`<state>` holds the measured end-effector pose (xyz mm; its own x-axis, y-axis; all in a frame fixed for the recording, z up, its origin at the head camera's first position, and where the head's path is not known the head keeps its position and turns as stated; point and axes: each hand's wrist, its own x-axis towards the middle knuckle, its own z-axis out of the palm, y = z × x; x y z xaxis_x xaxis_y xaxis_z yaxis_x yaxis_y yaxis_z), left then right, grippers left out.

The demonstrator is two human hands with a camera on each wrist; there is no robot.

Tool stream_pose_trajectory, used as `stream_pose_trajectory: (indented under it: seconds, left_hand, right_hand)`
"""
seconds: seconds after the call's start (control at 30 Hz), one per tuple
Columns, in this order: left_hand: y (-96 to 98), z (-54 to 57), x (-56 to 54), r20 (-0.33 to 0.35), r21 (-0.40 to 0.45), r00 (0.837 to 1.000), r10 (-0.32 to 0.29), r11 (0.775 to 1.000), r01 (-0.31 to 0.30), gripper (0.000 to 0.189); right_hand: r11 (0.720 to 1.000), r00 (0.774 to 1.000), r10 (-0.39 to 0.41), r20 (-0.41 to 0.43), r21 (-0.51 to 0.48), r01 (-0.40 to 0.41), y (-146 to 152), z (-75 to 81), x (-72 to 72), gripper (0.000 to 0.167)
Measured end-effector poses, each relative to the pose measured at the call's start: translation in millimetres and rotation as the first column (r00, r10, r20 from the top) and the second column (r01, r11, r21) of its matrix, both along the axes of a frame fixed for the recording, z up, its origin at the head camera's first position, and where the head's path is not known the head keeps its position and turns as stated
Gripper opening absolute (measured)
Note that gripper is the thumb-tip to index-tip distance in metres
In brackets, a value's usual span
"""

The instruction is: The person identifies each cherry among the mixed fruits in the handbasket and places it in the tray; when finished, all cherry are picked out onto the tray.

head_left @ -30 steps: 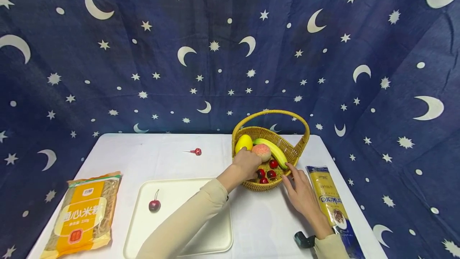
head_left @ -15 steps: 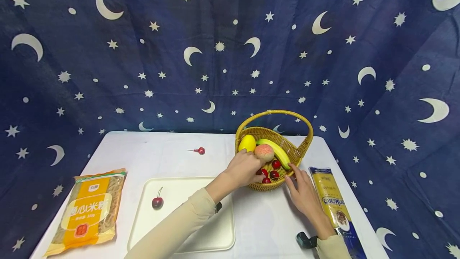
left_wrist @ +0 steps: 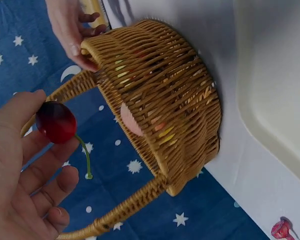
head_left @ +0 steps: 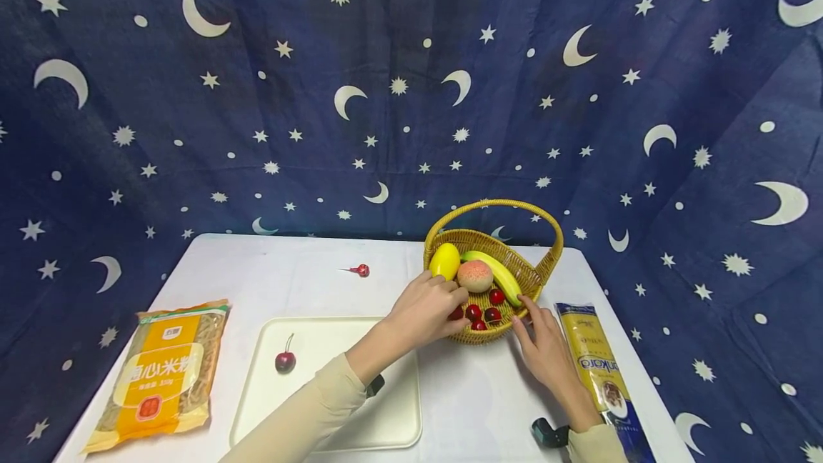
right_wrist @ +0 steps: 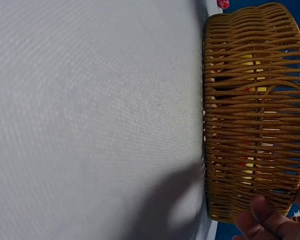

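My left hand point(head_left: 427, 311) is over the front left side of a wicker basket point(head_left: 479, 336). Between its thumb and fingers it pinches a dark red cherry point(left_wrist: 56, 122) with a green stem, clear in the left wrist view. At the basket's front right, my right hand point(head_left: 546, 349) holds the rim, index finger over the edge and thumb outside. Inside lie a yellow lemon point(head_left: 445, 261), a peach point(head_left: 475, 276), a banana point(head_left: 503, 279) and several red cherries point(head_left: 492, 314). The right wrist view shows the basket's woven side and a few fingertips point(right_wrist: 262, 207).
A cream tray point(head_left: 257, 406) with one stemmed cherry point(head_left: 285, 361) lies left of the basket. Behind the tray is a red wrapped lollipop point(head_left: 363, 271). An orange noodle bag point(head_left: 161, 374) lies far left; a blue and gold pasta packet point(head_left: 594, 359) lies right.
My left hand has drawn back toward the front left from inside the basket, with a cherry in its fingers. The right hand stays at the rim. The head view has shifted slightly.
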<state>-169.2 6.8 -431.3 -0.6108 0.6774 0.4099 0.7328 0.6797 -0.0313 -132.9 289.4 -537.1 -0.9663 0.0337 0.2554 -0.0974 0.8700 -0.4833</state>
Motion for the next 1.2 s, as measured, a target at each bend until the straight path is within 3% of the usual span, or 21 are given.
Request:
stream_pose_trajectory:
  seconds: [0.3,0.5,0.73,0.97,1.2]
  left_hand:
    - [-45.6,7.3,14.7,-0.046,0.142,0.998,0.039,0.989,-0.032,0.024]
    - [-68.8,13.3,25.7,-0.077,0.182,0.993,0.086,0.981,-0.071,0.025]
    - [-88.8,12.6,38.9,-0.119,0.206,0.985,0.123,0.974,-0.097,0.027]
    - [-110.7,3.2,45.2,-0.125,0.236,0.978,0.168,0.962,-0.135,0.026]
    - [-132.6,-19.0,50.3,-0.106,0.245,0.972,0.208,0.953,-0.177,0.03]
  right_hand:
    - [1.0,1.0,-0.007,0.013,0.008,0.007,-0.9,-1.1,0.2,0.054]
    - [1.0,1.0,-0.012,0.005,0.004,0.012,-0.4,-0.7,-1.4,0.053]
    - [1.0,1.0,-0.01,0.019,-0.004,0.01,-1.7,-2.2,-1.2,0.054]
    - [1.0,0.999,-0.024,0.037,0.002,0.024,-2.3,-1.1,-0.6,0.055]
    - [1.0,0.999,-0.026,0.036,-0.004,0.026,-2.4,-1.2,-0.7,0.054]
